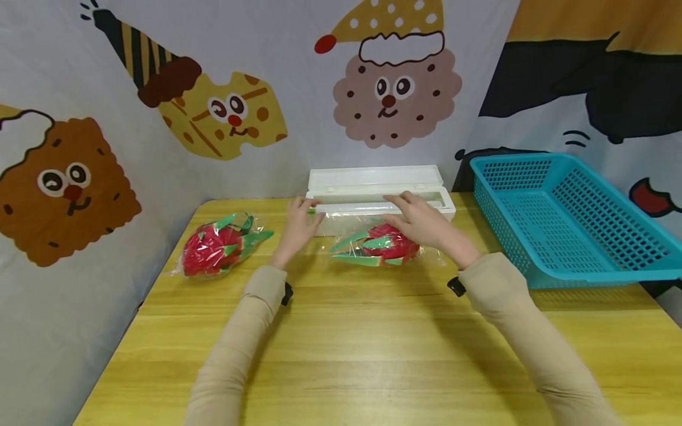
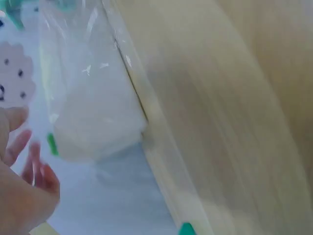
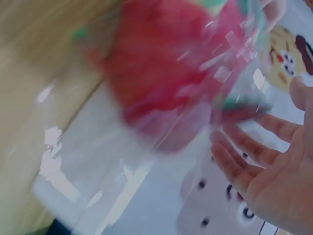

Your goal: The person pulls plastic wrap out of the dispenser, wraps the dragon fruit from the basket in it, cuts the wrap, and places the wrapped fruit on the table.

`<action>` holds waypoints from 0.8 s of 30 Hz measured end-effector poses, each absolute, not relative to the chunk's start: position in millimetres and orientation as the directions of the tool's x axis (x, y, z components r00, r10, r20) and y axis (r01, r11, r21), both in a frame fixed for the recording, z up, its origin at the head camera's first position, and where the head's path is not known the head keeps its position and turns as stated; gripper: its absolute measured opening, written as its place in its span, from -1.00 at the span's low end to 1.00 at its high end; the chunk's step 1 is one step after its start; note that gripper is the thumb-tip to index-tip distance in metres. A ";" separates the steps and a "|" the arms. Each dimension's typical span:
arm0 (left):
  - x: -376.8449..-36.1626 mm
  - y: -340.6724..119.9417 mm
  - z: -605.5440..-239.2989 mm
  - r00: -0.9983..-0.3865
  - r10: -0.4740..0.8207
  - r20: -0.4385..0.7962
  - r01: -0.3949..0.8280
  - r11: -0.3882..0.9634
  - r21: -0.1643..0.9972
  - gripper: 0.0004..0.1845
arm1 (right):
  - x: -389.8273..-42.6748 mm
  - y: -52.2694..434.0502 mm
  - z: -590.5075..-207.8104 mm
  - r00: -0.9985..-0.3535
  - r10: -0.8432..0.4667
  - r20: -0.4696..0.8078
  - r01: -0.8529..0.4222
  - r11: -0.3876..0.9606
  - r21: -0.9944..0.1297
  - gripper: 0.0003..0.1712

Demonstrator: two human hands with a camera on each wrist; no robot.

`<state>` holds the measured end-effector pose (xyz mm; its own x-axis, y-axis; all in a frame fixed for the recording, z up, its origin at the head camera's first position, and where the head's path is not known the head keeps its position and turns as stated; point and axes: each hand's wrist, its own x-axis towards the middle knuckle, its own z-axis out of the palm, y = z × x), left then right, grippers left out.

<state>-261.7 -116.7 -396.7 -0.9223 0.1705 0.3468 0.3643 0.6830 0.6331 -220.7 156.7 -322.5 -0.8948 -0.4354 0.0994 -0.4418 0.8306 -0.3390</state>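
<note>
The dragon fruit (image 1: pixel 379 245) lies crosswise under clear wrap, just before the wrap box (image 1: pixel 380 195). My right hand (image 1: pixel 426 223) rests flat over it, nearer; my left hand (image 1: pixel 299 225), fingers straight, touches the box's left end.

Red dragon fruit (image 1: pixel 379 244) w/ green scales lies on its side mid-table, draped in clear cling film (image 1: pixel 346 223) running back to the white dispenser box (image 1: pixel 380 190) just behind it, lid open. Film looks loose & wrinkly (wrist views too blurred for detail).
</note>
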 end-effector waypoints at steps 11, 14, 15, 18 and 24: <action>-284.5 -133.8 -404.8 -0.969 0.212 0.124 0.239 0.707 0.665 -0.28 | -232.9 62.3 -332.0 -0.806 -0.591 0.023 -0.591 0.805 -0.053 -0.32; -285.2 -137.2 -406.1 -0.969 0.228 0.100 0.233 0.687 0.689 -0.30 | -236.0 44.4 -334.8 -0.800 -0.600 0.006 -0.600 0.800 0.005 -0.32; -284.7 -138.2 -406.3 -0.971 0.222 0.090 0.220 0.681 0.699 -0.30 | -237.6 39.3 -336.2 -0.802 -0.597 -0.004 -0.597 0.802 0.016 -0.32; -283.9 -139.5 -406.6 -0.977 0.195 0.087 0.197 0.670 0.716 -0.32 | -242.6 26.3 -341.6 -0.820 -0.571 -0.045 -0.572 0.820 0.028 -0.31; -283.4 -139.3 -404.7 -0.981 0.143 0.132 0.193 0.658 0.728 -0.46 | -249.4 9.5 -351.3 -0.860 -0.503 -0.087 -0.506 0.862 0.021 -0.27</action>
<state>-283.4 -139.3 -404.7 -0.9810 0.1426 0.1319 0.1935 0.6578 0.7279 -249.4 9.5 -351.3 -0.8601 -0.5027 -0.0866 -0.5061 0.8622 0.0214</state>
